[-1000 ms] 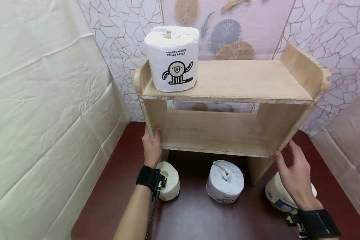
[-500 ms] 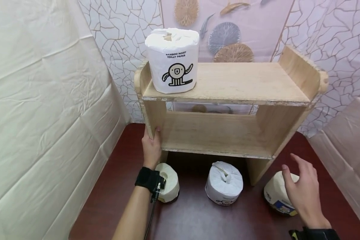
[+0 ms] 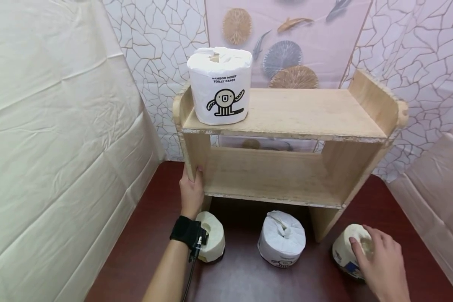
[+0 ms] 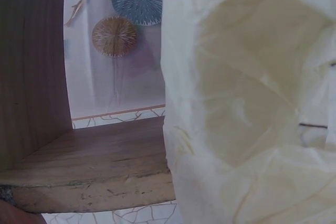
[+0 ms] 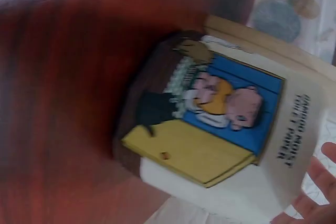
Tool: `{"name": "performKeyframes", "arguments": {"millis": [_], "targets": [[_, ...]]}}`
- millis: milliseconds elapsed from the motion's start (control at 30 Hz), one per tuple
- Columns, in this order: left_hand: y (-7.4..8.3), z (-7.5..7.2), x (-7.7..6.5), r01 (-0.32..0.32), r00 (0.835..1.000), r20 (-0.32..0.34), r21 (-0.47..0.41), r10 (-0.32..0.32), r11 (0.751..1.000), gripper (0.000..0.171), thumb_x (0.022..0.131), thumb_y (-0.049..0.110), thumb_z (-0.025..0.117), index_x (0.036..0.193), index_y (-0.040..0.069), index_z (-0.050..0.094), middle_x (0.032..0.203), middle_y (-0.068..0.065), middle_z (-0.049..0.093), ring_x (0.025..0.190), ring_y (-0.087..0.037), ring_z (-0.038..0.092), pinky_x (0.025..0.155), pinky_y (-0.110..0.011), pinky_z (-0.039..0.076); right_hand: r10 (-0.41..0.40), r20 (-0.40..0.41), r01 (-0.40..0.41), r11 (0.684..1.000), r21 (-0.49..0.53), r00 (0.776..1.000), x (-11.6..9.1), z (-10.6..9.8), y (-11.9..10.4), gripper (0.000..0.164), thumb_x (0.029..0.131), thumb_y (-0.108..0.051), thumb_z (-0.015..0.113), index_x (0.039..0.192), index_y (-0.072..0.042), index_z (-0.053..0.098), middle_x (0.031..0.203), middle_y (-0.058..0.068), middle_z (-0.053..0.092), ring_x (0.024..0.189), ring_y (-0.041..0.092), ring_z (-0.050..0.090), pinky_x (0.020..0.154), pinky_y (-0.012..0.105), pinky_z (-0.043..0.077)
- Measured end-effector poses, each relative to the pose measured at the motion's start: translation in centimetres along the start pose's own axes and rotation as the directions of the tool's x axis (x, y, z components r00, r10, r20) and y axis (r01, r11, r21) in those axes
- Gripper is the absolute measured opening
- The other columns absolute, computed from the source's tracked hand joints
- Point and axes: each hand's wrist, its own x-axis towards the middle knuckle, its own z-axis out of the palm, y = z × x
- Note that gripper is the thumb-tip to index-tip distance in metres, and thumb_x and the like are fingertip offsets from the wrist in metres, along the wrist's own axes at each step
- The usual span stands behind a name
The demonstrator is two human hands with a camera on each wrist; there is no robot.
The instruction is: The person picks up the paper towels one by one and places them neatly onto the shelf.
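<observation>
My left hand (image 3: 191,193) grips the left side panel of a two-tier wooden shelf (image 3: 298,111); its thumb lies on the inner face and the other fingers are mostly hidden behind. My right hand (image 3: 385,264) is over a wrapped toilet roll (image 3: 346,248) at the right, thumb and fingers spread around its top. In the right wrist view that toilet roll (image 5: 294,103) shows a cartoon print, with fingertips (image 5: 323,177) close by its top edge. Another toilet roll (image 4: 247,93) fills much of the left wrist view, beside the shelf.
A white toilet roll (image 3: 220,90) stands on the shelf's upper tier, at the left. Below the shelf's front, a white roll (image 3: 281,241) and a cream roll (image 3: 214,239) sit on the dark red table (image 3: 264,285). Fabric walls (image 3: 71,138) close in the sides.
My right hand has left the shelf's right side and come down to the toilet roll below it. My left hand stays on the shelf. The head view has tilted up slightly.
</observation>
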Motion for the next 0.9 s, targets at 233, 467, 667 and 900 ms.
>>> {"name": "performKeyframes", "arguments": {"millis": [233, 467, 667, 900], "targets": [[-0.1, 0.2, 0.0, 0.005, 1.000, -0.011, -0.009, -0.005, 1.000, 0.048, 0.109, 0.019, 0.061, 0.155, 0.011, 0.050, 0.141, -0.021, 0.064, 0.117, -0.036, 0.068, 0.094, -0.059, 0.055, -0.007, 0.013, 0.009, 0.992, -0.123, 1.000, -1.5, 0.7, 0.5, 0.050, 0.094, -0.033, 0.076, 0.127, 0.002, 0.063, 0.119, 0.034, 0.056, 0.103, 0.063, 0.048, 0.082, 0.072, 0.036], [0.0, 0.1, -0.1, -0.010, 1.000, -0.025, 0.001, 0.010, 1.000, 0.047, 0.108, 0.026, 0.064, 0.152, 0.012, 0.055, 0.137, -0.018, 0.067, 0.114, -0.029, 0.067, 0.093, -0.055, 0.055, -0.076, -0.007, 0.074, 0.983, -0.167, 0.997, -2.0, 1.5, 1.4, 0.053, 0.094, -0.040, 0.075, 0.126, 0.001, 0.064, 0.112, 0.035, 0.059, 0.106, 0.060, 0.048, 0.087, 0.073, 0.035], [0.0, -0.3, -0.3, -0.011, 1.000, -0.022, 0.010, 0.011, 1.000, 0.050, 0.108, 0.034, 0.064, 0.152, 0.013, 0.055, 0.135, -0.017, 0.068, 0.113, -0.028, 0.068, 0.093, -0.055, 0.055, -0.184, -0.091, 0.161, 0.964, -0.213, 0.979, -2.2, 2.4, 1.8, 0.089, 0.099, -0.079, 0.040, 0.123, 0.004, 0.064, 0.099, 0.035, 0.065, 0.100, 0.058, 0.051, 0.083, 0.072, 0.038], [-0.1, -0.1, 0.0, -0.019, 1.000, 0.002, 0.005, 0.019, 1.000, 0.053, 0.109, 0.038, 0.060, 0.156, 0.014, 0.050, 0.143, -0.017, 0.064, 0.123, -0.029, 0.065, 0.098, -0.057, 0.054, -0.205, -0.194, 0.156, 0.958, -0.240, 0.959, -1.8, 3.2, 1.6, 0.095, 0.098, -0.083, 0.033, 0.118, 0.005, 0.063, 0.095, 0.033, 0.065, 0.096, 0.059, 0.051, 0.081, 0.073, 0.037]]}}
